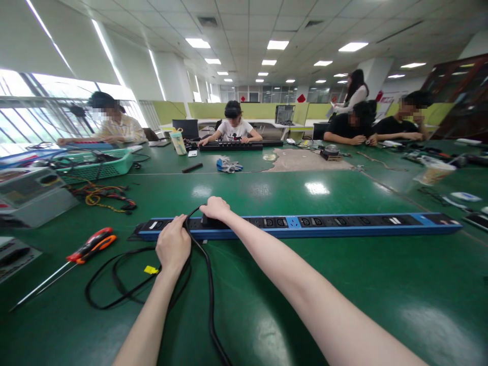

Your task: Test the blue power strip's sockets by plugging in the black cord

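Note:
A long blue and black power strip (244,234) with rows of sockets lies across the green table in front of me. Near its left end, my left hand (173,244) grips the strip, fingers curled over its top. Just to the right, my right hand (216,208) is closed on a black plug (209,222) at the strip's socket face. How deep the plug sits is hidden by the hand. A black cable (210,284) arches up beside the plug and runs down toward me. More of the cord, with a yellow tag (151,270), loops by my left forearm.
Two screwdrivers (91,246) with red and orange handles lie at left. Behind them are a grey box (41,203), bundled wires (102,195) and a green basket (118,165). Gloves (229,164) lie farther back. Several people sit across the table; a plastic cup (434,172) stands right.

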`<control>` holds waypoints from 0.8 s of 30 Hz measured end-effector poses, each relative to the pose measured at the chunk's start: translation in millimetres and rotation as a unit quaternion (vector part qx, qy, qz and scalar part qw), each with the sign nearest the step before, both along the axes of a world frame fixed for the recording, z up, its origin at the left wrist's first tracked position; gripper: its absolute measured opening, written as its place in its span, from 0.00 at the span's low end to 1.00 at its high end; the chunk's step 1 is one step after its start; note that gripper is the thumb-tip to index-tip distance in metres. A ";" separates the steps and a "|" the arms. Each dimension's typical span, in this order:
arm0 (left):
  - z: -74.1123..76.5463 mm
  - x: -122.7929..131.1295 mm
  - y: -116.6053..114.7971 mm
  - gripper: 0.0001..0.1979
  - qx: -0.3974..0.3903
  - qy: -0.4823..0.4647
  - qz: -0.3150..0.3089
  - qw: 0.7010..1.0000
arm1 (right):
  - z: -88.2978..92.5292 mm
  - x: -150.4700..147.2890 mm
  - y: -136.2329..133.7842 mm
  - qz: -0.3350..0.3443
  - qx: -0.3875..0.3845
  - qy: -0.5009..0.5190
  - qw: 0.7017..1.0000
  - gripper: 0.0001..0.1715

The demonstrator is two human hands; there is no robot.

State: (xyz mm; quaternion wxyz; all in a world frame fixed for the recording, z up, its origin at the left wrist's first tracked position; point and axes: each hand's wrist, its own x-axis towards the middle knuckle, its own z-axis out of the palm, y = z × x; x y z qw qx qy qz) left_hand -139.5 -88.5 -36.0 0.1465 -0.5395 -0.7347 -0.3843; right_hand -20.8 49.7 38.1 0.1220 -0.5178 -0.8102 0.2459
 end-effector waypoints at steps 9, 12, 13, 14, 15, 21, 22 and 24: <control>-2.5 -2.3 -0.4 0.25 0.012 0.018 -0.011 1.000 | -3.5 3.1 3.6 0.005 0.005 0.036 0.999 0.25; -2.9 -2.4 -0.3 0.25 0.016 0.019 -0.013 1.000 | 2.3 4.6 0.5 -0.004 -0.021 0.024 0.999 0.23; -2.9 -2.4 -0.4 0.24 0.016 0.020 -0.012 1.000 | 5.6 5.2 -0.5 -0.007 -0.032 0.023 0.999 0.22; -2.9 -2.5 -0.5 0.24 0.016 0.021 -0.009 1.000 | 9.7 6.1 -1.8 -0.005 -0.039 0.029 0.999 0.22; -2.8 -2.7 -0.6 0.24 0.014 0.024 -0.004 1.000 | 14.7 7.3 -3.2 0.002 -0.042 0.043 0.998 0.22; -3.1 -5.8 -1.6 0.23 -0.020 0.048 0.000 0.999 | 57.3 29.6 -6.3 0.105 0.012 0.164 0.981 0.26; -3.3 -5.8 -1.5 0.23 -0.018 0.048 -0.002 0.999 | 62.7 36.5 -4.6 0.117 0.017 0.162 0.980 0.26; -3.8 -4.6 -0.8 0.24 -0.007 0.048 -0.013 0.999 | 67.9 51.7 -0.1 0.121 0.017 0.134 0.983 0.25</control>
